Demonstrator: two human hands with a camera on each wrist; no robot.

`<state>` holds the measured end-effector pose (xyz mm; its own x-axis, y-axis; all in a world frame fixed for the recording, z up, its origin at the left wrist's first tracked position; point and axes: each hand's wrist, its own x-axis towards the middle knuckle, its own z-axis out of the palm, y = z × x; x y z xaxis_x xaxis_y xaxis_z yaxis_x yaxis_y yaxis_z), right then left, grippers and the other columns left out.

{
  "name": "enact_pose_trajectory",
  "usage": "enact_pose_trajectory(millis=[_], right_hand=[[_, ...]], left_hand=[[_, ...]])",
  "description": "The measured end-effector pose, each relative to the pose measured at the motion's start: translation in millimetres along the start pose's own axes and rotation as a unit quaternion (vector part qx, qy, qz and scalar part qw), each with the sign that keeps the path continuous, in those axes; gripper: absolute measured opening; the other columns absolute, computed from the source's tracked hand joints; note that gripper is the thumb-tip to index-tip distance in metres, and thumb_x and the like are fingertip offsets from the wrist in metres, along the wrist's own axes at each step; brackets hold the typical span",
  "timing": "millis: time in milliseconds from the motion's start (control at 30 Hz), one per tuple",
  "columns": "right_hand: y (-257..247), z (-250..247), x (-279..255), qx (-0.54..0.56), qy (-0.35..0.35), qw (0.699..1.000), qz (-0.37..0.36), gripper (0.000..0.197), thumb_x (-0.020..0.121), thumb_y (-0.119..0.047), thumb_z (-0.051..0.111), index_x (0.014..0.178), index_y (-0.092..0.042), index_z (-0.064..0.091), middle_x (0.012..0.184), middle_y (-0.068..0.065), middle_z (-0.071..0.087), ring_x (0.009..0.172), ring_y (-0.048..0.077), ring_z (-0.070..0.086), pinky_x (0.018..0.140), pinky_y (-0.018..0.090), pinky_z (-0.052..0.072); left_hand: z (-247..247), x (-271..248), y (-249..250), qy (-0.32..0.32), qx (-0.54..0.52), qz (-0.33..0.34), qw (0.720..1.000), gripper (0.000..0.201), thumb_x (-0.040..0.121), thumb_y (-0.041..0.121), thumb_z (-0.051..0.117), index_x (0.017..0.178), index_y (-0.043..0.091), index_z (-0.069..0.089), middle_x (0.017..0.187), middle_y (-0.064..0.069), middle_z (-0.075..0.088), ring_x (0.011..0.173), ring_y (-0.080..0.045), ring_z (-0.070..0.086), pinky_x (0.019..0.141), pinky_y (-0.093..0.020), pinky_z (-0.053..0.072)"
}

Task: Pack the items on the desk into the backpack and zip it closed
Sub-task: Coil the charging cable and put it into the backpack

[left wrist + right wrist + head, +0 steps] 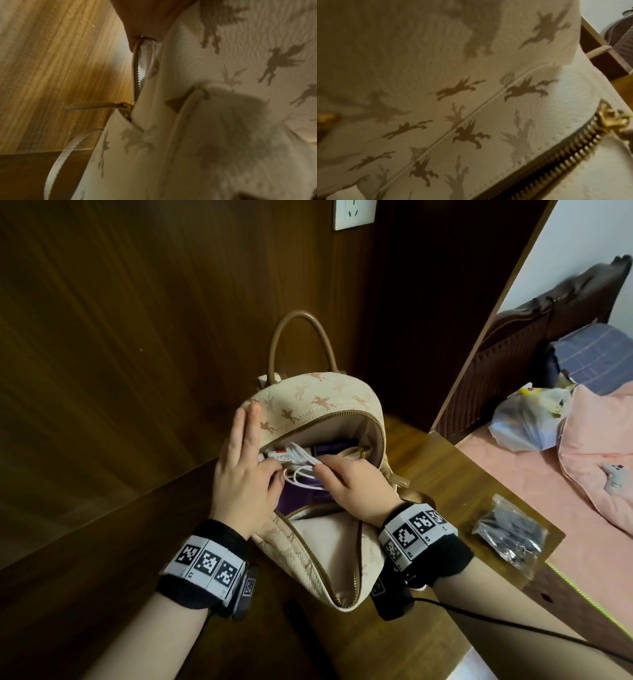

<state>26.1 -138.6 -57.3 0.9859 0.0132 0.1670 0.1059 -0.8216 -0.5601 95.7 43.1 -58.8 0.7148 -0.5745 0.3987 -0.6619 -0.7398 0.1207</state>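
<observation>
Clearly, the left hand (239, 474) is laid at 9 o'clock of the backpack (315, 402) mouth, two fingers straight on the shell, thumb and forefinger pinching one white cable (301, 463). At 3 o'clock of it the cable is also pinched by the right hand (356, 484). One soft, light, springy coil is judged; it is best held by the whole bundle. One bagged item (510, 534) is left on the desk (455, 474).
</observation>
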Motion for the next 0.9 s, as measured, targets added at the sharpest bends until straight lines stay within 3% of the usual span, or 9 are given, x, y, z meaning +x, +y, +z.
enact_pose_trajectory(millis=[133,267,400,533,733,900], right_hand=[[-1.8,-0.8,0.1,-0.002,-0.043,0.999,0.007,0.028,0.1,-0.034,0.038,0.097,-0.017,0.06,0.083,0.006,0.063,0.083,0.027,0.059,0.068,0.032,0.039],[-1.6,-0.3,-0.9,-0.021,-0.062,0.998,0.009,0.029,0.1,-0.035,0.039,0.099,-0.017,0.062,0.091,0.009,0.067,0.088,0.028,0.06,0.072,0.033,0.041],[-1.4,-0.4,-0.5,-0.008,-0.026,1.0,0.013,0.031,0.1,-0.035,0.037,0.097,-0.015,0.061,0.085,0.009,0.065,0.084,0.028,0.06,0.067,0.031,0.037],[-2.6,-1.1,-4.5,0.011,0.022,1.0,0.003,0.038,0.098,-0.039,0.032,0.111,-0.017,0.06,0.094,0.005,0.068,0.088,0.023,0.061,0.073,0.034,0.045],[-0.8,0.4,0.0,-0.021,-0.035,0.999,0.01,0.031,0.1,-0.037,0.035,0.107,-0.018,0.059,0.094,0.005,0.068,0.086,0.024,0.061,0.067,0.03,0.04],[-2.6,2.5,0.2,-0.039,-0.052,0.998,0.016,0.032,0.1,-0.038,0.034,0.11,-0.02,0.059,0.099,0.005,0.068,0.091,0.025,0.061,0.075,0.036,0.048]], left_hand=[[1.0,-0.6,-0.4,-0.004,0.014,-0.008,1.0,0.01,0.079,0.022,0.069,0.085,0.015,0.072,0.161,-0.012,0.0,0.147,-0.03,-0.004,0.103,-0.053,0.037],[4.5,0.0,-1.4,-0.015,0.053,-0.017,0.998,0.035,0.078,0.025,0.069,0.112,0.016,0.069,0.16,-0.015,-0.002,0.147,-0.034,-0.001,0.105,-0.056,0.035],[3.4,-0.4,-1.0,-0.005,0.046,-0.01,0.999,0.023,0.082,0.027,0.063,0.099,0.015,0.073,0.16,-0.013,-0.001,0.147,-0.032,0.0,0.106,-0.055,0.034],[1.8,-0.3,1.1,0.011,0.042,-0.006,0.999,0.02,0.086,0.024,0.057,0.085,0.013,0.074,0.159,-0.008,-0.006,0.147,-0.029,-0.004,0.105,-0.054,0.034],[1.6,2.9,0.7,0.003,0.059,-0.025,0.998,0.023,0.086,0.03,0.059,0.078,0.015,0.074,0.161,-0.009,-0.004,0.148,-0.029,-0.002,0.105,-0.056,0.033],[-0.9,8.2,0.0,-0.015,0.128,-0.027,0.991,0.018,0.082,0.036,0.066,0.081,0.021,0.076,0.161,-0.006,-0.007,0.146,-0.035,-0.002,0.111,-0.061,0.02]])
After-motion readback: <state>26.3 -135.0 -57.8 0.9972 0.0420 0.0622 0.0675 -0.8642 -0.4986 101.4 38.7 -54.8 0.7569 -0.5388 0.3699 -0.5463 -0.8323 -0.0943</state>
